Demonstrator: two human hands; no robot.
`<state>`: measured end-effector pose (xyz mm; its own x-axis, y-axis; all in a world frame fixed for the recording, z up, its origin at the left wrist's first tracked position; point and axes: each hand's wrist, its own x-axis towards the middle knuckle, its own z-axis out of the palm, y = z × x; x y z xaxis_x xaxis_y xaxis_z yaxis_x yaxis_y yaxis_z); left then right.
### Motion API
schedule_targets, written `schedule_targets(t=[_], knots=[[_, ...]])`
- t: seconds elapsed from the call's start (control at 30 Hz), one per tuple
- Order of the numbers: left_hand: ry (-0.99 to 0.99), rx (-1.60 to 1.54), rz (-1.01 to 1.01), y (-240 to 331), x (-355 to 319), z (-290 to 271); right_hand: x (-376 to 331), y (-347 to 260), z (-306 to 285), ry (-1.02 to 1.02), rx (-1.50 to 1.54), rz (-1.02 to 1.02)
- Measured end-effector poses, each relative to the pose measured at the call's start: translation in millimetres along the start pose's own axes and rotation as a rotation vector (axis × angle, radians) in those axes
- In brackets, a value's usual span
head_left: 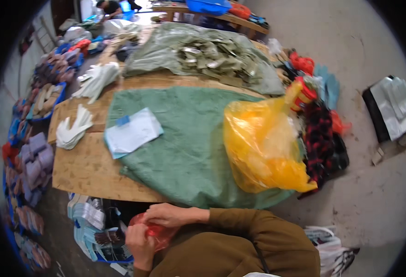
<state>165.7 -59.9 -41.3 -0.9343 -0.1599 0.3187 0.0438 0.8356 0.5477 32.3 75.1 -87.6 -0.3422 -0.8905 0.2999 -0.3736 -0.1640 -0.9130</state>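
Observation:
Close to my body, just below the table's near edge, both hands are on a thin red plastic bag (165,236). My left hand (140,242) is closed on one side of it, fingers curled. Reaching across from the right, my right hand (167,214) pinches the bag's upper part. Whether anything lies inside the bag cannot be made out. On the table (83,171) ahead lies a green woven sack (180,134). A yellow plastic bag (258,147) rests on its right side, and papers with a blue clip (136,134) lie on its left.
White gloves (76,129) sit at the table's left. Farther back, a woven sheet (152,51) carries a heap of olive pieces (219,57). Blue baskets of gloves (90,224) stand at lower left. Dark checked cloth (318,134) hangs at the right edge. A person (110,8) is far back.

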Motion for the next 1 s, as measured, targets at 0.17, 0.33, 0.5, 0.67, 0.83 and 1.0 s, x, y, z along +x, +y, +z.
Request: schedule_targets(t=[0.17, 0.33, 0.5, 0.67, 0.83, 1.0], knots=[[0.147, 0.205, 0.106, -14, 4, 21, 7, 4, -5, 0.003, 0.048, 0.137], [0.202, 0.189, 0.015, -19, -7, 18, 13, 6, -3, -0.013, 0.014, 0.063], [0.182, 0.087, -0.056, -15, 0, 14, 16, 6, -9, -0.068, 0.044, 0.099], [0.207, -0.052, -0.067, -15, 4, 13, 15, 3, -11, -0.03, -0.084, 0.038], [0.194, 0.055, -0.014, -17, 3, 3, 21, -6, -5, 0.1, -0.291, -0.055], [0.068, 0.045, -0.006, -25, -31, -6, 10, 4, 10, 0.091, -0.428, 0.018]])
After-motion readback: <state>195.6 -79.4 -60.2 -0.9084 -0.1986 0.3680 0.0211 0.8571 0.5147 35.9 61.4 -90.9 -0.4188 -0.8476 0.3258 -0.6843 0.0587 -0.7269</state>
